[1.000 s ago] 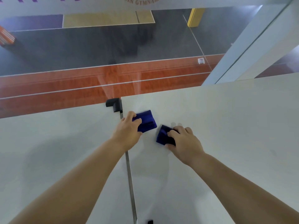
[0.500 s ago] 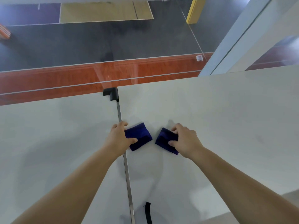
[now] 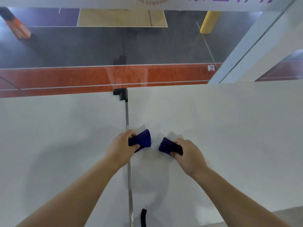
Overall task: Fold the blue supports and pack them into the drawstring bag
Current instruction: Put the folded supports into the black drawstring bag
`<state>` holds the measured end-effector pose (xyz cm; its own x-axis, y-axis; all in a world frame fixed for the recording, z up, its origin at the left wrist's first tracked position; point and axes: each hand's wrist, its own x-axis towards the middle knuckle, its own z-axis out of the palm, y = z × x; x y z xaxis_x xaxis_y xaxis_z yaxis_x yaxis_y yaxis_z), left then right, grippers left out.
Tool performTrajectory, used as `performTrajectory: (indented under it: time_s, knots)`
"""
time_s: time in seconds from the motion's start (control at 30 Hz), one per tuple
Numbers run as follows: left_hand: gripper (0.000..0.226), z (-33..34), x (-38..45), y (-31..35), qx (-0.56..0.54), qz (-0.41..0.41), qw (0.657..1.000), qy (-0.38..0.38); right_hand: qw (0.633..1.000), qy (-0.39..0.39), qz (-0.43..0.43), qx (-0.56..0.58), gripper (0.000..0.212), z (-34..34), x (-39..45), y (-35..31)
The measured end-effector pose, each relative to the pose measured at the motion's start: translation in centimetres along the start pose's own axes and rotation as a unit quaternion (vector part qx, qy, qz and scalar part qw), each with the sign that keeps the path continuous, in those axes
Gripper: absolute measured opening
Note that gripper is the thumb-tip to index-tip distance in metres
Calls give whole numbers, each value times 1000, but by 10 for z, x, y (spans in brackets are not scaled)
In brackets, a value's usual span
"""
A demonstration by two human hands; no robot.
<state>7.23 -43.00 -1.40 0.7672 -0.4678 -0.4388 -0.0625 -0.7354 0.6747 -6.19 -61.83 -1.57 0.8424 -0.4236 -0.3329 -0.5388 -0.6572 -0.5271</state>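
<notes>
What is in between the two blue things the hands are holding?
Nothing but bare white table. The head view shows an empty gap between the left blue support and the right blue support; they do not touch.

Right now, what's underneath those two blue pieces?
The white tabletop, though each blue support looks gripped and slightly lifted. The hands hide their near ends.

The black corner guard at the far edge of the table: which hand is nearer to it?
Left. The left hand grips a blue support almost straight below the black corner guard; the right hand, gripping the other support, is further right.
</notes>
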Motion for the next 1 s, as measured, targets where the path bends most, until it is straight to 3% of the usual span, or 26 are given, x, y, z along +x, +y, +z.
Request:
performTrajectory:
  time_s: [0.13, 0.3, 0.47, 0.57, 0.67, 0.77, 1.0]
  knots:
    - [22, -17, -16, -7, 4, 27, 999, 40, 998, 34, -46, 28, 16, -11, -9, -13]
    - [22, -42, -33, -8, 46, 91, 992, 68, 977, -1, -209, -49, 3, -10, -16, -40]
    - [21, -58, -54, -16, 78, 159, 981, 74, 939, 27, -317, -128, 8, 8, -23, -82]
    - [17, -70, -73, -28, 75, 190, 976, 77, 921, 3, -364, -140, 19, 20, -25, -112]
    - [19, -89, -95, -52, 65, 192, 977, 71, 911, -41, -390, -126, 20, 34, -36, -140]
    - [24, -110, -122, -85, 63, 179, 980, 55, 899, -37, -407, -159, 18, 54, -55, -167]
    - [31, -177, -208, -180, 177, 114, 975, 72, 872, -50, -404, -272, 14, 113, -113, -247]
